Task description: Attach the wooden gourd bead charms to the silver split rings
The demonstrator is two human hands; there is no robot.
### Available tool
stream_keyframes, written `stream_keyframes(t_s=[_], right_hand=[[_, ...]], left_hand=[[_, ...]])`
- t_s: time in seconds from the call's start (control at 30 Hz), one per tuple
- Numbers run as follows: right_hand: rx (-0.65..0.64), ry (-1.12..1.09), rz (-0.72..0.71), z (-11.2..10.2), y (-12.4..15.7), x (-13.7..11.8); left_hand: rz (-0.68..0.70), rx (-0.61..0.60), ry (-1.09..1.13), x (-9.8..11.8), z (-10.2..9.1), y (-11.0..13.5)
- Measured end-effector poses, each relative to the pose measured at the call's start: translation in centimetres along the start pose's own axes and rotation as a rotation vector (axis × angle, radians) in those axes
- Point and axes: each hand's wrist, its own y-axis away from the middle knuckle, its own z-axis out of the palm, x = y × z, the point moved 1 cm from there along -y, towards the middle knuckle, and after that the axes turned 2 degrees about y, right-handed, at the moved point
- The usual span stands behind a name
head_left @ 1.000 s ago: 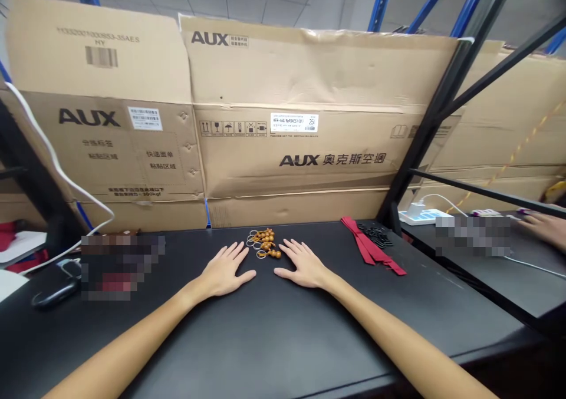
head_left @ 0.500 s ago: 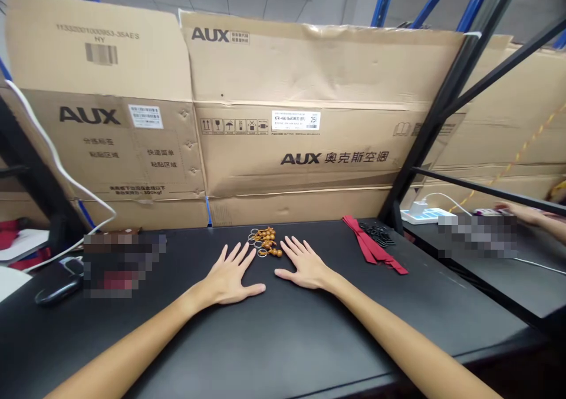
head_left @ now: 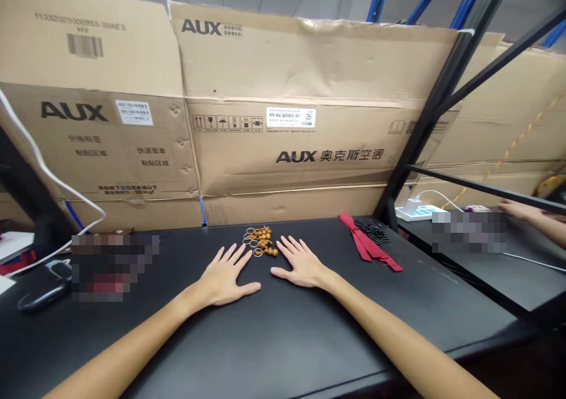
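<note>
Palm down on the black table [head_left: 265, 340], my left hand [head_left: 224, 276] lies flat with its fingers spread and holds nothing. My right hand [head_left: 301, 263] rests the same way to its right, open and holding nothing. Just beyond the fingertips, between the two hands, is a small heap of keychains [head_left: 264, 243] with brown gourd-shaped beads and silver rings. Red fabric strips [head_left: 366, 243] lie crossed farther to the right. Behind them sits a pile of small black clips or hooks [head_left: 374, 232], whose exact kind I cannot make out.
Large cardboard panels [head_left: 287, 145] stand along the back. A black metal post [head_left: 424, 128] rises at the right. Beyond it are a white power strip [head_left: 418, 210] and another person's hand [head_left: 517, 210]. At left are a white cable [head_left: 57, 178] and a dark curved object [head_left: 42, 296].
The camera view has shifted slightly, so the background sits a little farther left. Both hands stay flat and spread on the table; the keychains and red strips have not moved.
</note>
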Motion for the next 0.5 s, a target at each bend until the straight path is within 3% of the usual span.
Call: stream_keyframes(t_s=[0.5], right_hand=[[-0.023,0.003,0.002,0.07,-0.04,0.15]], left_hand=[[-0.028,-0.033,-0.028,0.38,-0.35,-0.02]])
